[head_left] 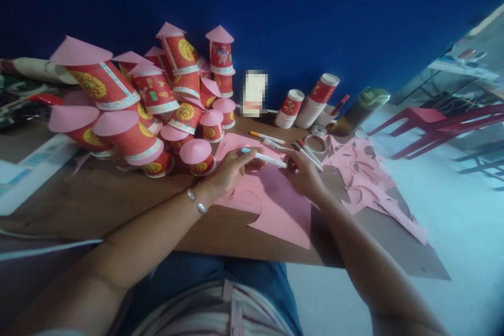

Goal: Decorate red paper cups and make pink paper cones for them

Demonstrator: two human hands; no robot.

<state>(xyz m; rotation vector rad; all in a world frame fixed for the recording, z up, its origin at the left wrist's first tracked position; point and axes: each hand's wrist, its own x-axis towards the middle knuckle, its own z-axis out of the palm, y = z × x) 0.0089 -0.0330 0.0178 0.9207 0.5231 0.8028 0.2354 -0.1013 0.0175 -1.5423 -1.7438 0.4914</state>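
Note:
My left hand [230, 170] and my right hand [307, 173] hold a slim white marker [271, 158] between them, above the pink paper [289, 202]. Its light-blue end sits at my left thumb, while the fingers of my right hand close on the other end. The sheet below has rounded cuts along its edges. Just behind my hands lie a yellow-orange marker [268, 137] and another pale pen [273, 144]. Two more markers [311, 155], one with a red-orange end, are beside my right hand.
Red paper-cup lanterns [187, 115] with pink cone tops are piled at the left. Stacked cups [318, 100], a tape roll [315, 143] and a large bottle [362, 110] stand at the back right. Pink paper scraps [366, 178] cover the right side. A red plastic chair [429, 121] is beyond.

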